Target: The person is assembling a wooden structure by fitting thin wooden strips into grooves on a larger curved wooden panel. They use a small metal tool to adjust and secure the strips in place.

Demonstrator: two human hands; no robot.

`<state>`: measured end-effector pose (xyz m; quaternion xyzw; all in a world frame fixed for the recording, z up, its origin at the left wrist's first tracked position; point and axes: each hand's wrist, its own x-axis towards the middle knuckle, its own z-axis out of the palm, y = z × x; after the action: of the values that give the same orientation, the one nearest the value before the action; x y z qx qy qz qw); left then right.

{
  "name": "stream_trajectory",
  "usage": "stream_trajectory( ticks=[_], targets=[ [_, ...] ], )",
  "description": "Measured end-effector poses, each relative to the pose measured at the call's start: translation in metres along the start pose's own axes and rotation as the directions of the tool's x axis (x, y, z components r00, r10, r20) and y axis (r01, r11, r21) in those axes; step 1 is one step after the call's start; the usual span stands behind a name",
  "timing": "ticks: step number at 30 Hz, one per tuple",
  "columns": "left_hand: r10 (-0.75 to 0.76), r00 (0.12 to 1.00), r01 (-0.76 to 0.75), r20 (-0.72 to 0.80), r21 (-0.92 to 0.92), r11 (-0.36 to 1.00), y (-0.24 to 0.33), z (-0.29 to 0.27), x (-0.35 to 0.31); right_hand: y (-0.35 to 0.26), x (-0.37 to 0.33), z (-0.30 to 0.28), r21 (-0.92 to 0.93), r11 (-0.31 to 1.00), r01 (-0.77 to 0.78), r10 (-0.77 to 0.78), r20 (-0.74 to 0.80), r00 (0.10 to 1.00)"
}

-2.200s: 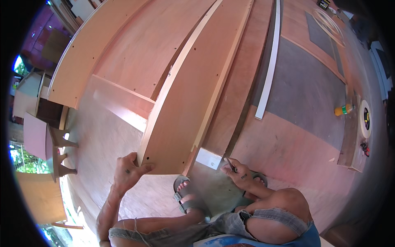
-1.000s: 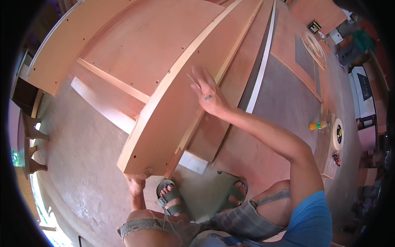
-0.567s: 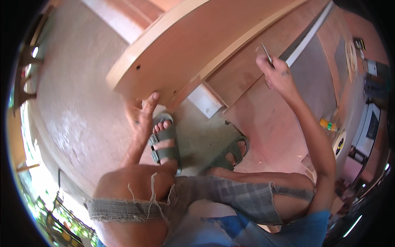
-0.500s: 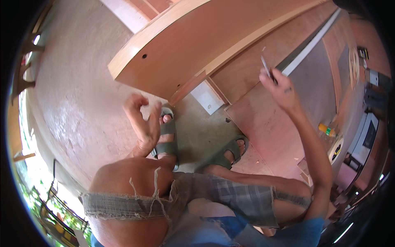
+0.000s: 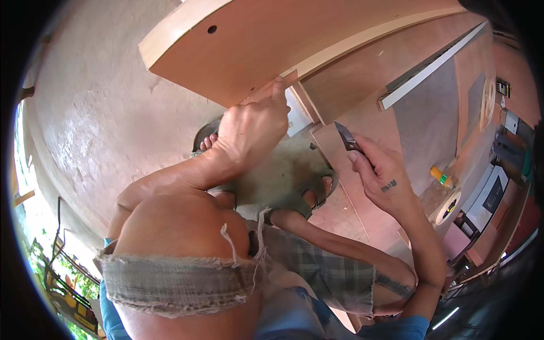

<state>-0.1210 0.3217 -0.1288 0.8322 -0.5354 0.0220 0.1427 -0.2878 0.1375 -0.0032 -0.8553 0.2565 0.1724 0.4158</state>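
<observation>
My right hand [image 5: 382, 178] is closed around the dark handle of a knife [image 5: 347, 140], its blade bare and pointing up and left. To the left, my left hand [image 5: 252, 127] reaches to the lower edge of a large light-brown wooden panel [image 5: 226, 62]. Its index finger stretches up across a thin reddish wood strip [image 5: 290, 77] at that edge, while the other fingers curl in and are partly hidden. A round dark hole [image 5: 212, 29] shows in the panel's face.
Behind my left hand is a white piece [image 5: 297, 116] against the woodwork. A long white strip [image 5: 433, 65] lies on boards at the right. Farther right are a yellow-capped bottle [image 5: 441, 177] and a tape roll [image 5: 449, 207]. My sandalled feet are below the panel.
My left hand has moved up and right, from free air to the strip at the panel's edge. My right hand has come lower with the knife, which now tilts leftward.
</observation>
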Motion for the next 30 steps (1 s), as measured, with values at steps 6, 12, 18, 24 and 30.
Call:
stream_trajectory(
  ticks=[6,12,18,24,30],
  targets=[
    [0.284,0.958,-0.270,-0.049,-0.493,0.827,-0.046,-0.015,-0.056,-0.022,0.019,0.020,-0.103,0.994,0.049,-0.064,-0.145,0.987],
    [-0.507,0.476,0.828,0.718,-0.561,-0.017,-0.049,-0.021,-0.083,-0.046,0.043,0.056,0.541,0.739,-0.403,0.433,0.077,0.898],
    [-0.472,0.715,0.565,0.516,-0.824,-0.045,-0.046,0.006,-0.056,-0.062,0.062,0.095,0.726,0.585,-0.361,0.527,-0.002,0.850],
    [-0.458,0.697,0.621,0.552,-0.784,0.000,-0.043,0.006,-0.045,-0.071,0.072,0.100,0.728,0.582,-0.364,0.561,-0.035,0.827],
    [-0.407,0.724,0.636,0.557,-0.767,0.081,-0.058,0.010,-0.077,-0.071,0.083,0.103,0.738,0.572,-0.357,0.574,-0.050,0.818]
  ],
)
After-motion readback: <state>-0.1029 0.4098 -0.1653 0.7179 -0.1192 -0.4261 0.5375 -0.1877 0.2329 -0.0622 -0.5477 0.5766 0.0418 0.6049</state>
